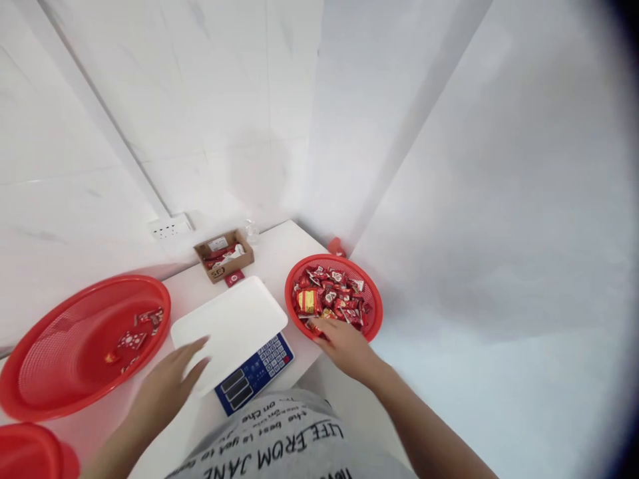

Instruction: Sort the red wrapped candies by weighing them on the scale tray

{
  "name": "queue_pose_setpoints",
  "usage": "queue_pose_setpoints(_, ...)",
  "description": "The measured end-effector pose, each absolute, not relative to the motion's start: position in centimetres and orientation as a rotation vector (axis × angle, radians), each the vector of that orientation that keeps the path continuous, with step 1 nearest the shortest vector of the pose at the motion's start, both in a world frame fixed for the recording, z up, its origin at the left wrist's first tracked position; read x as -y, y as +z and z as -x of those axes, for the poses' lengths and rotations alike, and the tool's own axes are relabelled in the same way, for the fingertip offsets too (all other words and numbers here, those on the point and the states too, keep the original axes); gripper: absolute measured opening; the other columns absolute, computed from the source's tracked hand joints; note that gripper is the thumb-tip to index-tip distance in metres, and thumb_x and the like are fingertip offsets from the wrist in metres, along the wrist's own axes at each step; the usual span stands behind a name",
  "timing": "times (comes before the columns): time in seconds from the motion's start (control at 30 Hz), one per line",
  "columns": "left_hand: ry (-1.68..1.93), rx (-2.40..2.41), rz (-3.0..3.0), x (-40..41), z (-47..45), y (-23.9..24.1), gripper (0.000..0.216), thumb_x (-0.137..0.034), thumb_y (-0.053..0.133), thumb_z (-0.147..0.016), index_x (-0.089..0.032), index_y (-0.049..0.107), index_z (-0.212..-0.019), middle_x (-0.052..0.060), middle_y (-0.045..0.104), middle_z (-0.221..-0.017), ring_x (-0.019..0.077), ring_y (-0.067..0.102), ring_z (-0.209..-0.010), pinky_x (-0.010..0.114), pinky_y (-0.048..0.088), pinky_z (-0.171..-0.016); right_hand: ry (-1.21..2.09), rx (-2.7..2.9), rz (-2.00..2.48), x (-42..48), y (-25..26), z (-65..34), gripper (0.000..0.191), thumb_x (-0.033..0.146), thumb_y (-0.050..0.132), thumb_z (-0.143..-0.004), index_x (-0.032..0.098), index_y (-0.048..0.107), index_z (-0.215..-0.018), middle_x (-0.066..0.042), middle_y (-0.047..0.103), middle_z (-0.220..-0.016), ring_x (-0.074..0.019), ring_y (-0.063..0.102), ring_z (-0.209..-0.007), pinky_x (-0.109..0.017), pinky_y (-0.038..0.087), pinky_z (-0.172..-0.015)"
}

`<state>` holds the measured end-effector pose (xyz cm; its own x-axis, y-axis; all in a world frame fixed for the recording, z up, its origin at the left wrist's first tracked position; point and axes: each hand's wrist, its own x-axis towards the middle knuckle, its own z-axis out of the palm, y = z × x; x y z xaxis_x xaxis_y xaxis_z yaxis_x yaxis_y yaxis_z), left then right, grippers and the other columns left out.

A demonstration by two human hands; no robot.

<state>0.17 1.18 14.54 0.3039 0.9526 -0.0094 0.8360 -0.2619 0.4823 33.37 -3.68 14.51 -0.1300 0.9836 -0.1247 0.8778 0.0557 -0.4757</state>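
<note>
Reaching into the small red basket at 2 o'clock from the scale, the right hand has its fingertips among the red packets, just inside the near rim; whether it grips one cannot be told. The left hand is open, its spread fingers over the scale's near-left edge at 8 o'clock, holding nothing visible.

Judging by how things lie, the handling of the packets looks unfinished: the bulk is heaped in the small basket, while only a few sit in the large red basket at 9 o'clock. The scale's displays give no reading that can be made out, so no weighing can be confirmed.

At 12 o'clock on the white tabletop, a cardboard box holds more red packets, with one red wrapper just beside it, near the scale.
</note>
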Motion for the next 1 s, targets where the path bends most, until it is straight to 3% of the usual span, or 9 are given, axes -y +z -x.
queue_pose_setpoints(0.13, 0.301, -1.081, -2.404, -3.7, -9.8, 16.4, 0.037, -0.037, 0.037, -0.090, -0.025, 0.057, -0.119, 0.006, 0.062, -0.119, 0.0245, 0.056, -0.108, 0.040, 0.043, -0.096, 0.744, 2.191, 1.625, -2.3, 11.9, -28.7, 0.042, 0.029, 0.049, -0.085, 0.025, 0.051, -0.127, -0.006, 0.060, -0.123, -0.0212, 0.055, -0.112, -0.035, 0.042, -0.094)
queue_pose_setpoints(0.23, 0.260, -0.903, -2.348, -3.6, -12.2, 15.9, 0.040, -0.037, 0.039, -0.089, -0.028, 0.051, -0.126, 0.004, 0.061, -0.122, 0.0218, 0.055, -0.110, 0.037, 0.042, -0.096, 0.687, 2.055, 1.820, -2.5, 9.1, -32.0, 0.046, 0.026, 0.050, -0.084, 0.016, 0.049, -0.129, -0.013, 0.050, -0.133, -0.0224, 0.043, -0.125, -0.036, 0.033, -0.104)
queue_pose_setpoints(0.3, 0.183, -1.021, -2.205, -2.7, -10.6, 13.7, 0.041, -0.039, 0.039, -0.089, -0.028, 0.051, -0.127, 0.004, 0.060, -0.123, 0.0216, 0.056, -0.109, 0.036, 0.043, -0.095, 0.679, 1.917, 2.131, -1.8, 7.2, -36.0, 0.055, 0.028, 0.054, -0.081, 0.015, 0.044, -0.133, -0.017, 0.039, -0.142, -0.0288, 0.031, -0.133, -0.044, 0.027, -0.106)
queue_pose_setpoints(0.4, 0.100, -1.312, -2.001, -0.3, -6.0, 8.4, 0.040, -0.040, 0.039, -0.087, -0.025, 0.058, -0.118, 0.005, 0.064, -0.116, 0.0236, 0.060, -0.104, 0.037, 0.047, -0.090, 0.885, 1.670, 2.491, -0.8, 4.4, -40.9, 0.076, 0.035, 0.061, -0.075, 0.028, 0.026, -0.142, -0.013, 0.009, -0.154, -0.0390, 0.007, -0.138, -0.060, 0.025, -0.100)
queue_pose_setpoints(0.53, 0.111, -1.421, -1.812, 3.0, -2.2, 3.1, 0.041, -0.046, 0.044, -0.079, -0.028, 0.063, -0.110, 0.005, 0.072, -0.097, 0.0272, 0.066, -0.090, 0.036, 0.052, -0.078, 0.985, 1.638, 2.498, -1.2, 1.4, -42.4, 0.095, 0.034, 0.070, -0.065, 0.033, 0.018, -0.144, -0.014, -0.005, -0.154, -0.0442, 0.001, -0.137, -0.055, 0.027, -0.099)
queue_pose_setpoints(0.6, 0.141, -1.486, -1.765, 3.6, -3.0, 2.9, 0.041, -0.048, 0.044, -0.078, -0.029, 0.065, -0.108, 0.005, 0.073, -0.094, 0.0278, 0.067, -0.087, 0.036, 0.053, -0.076, 0.932, 1.662, 2.405, -1.9, 0.8, -42.2, 0.090, 0.027, 0.072, -0.061, 0.031, 0.030, -0.140, -0.015, 0.006, -0.152, -0.0433, 0.012, -0.136, -0.053, 0.026, -0.101)
queue_pose_setpoints(0.7, 0.171, -1.592, -1.760, 2.7, -6.8, 5.1, 0.041, -0.044, 0.041, -0.082, -0.027, 0.061, -0.113, 0.005, 0.068, -0.110, 0.0262, 0.063, -0.099, 0.037, 0.051, -0.084, 0.863, 1.664, 2.231, -2.8, 0.9, -43.3, 0.057, 0.019, 0.065, -0.065, 0.024, 0.055, -0.121, -0.013, 0.040, -0.136, -0.0309, 0.043, -0.123, -0.041, 0.032, -0.100)
queue_pose_setpoints(0.8, 0.112, -1.558, -1.775, 0.5, -11.0, 8.1, 0.041, -0.040, 0.039, -0.086, -0.024, 0.057, -0.119, 0.005, 0.064, -0.117, 0.0242, 0.060, -0.106, 0.038, 0.047, -0.090, 0.857, 1.651, 2.172, -3.4, 1.6, -45.9, 0.032, 0.025, 0.056, -0.074, 0.022, 0.061, -0.106, -0.008, 0.056, -0.117, -0.0227, 0.055, -0.109, -0.035, 0.040, -0.094)
queue_pose_setpoints(1.0, 0.106, -1.485, -1.778, -1.5, -14.0, 10.5, 0.039, -0.038, 0.037, -0.089, -0.026, 0.055, -0.122, 0.004, 0.062, -0.120, 0.0230, 0.057, -0.108, 0.035, 0.045, -0.091, 0.796, 1.312, 2.121, -5.5, 3.1, -49.1, 0.037, 0.045, 0.056, -0.073, 0.021, 0.061, -0.102, -0.005, 0.068, -0.092, -0.0250, 0.063, -0.092, -0.040, 0.048, -0.081)
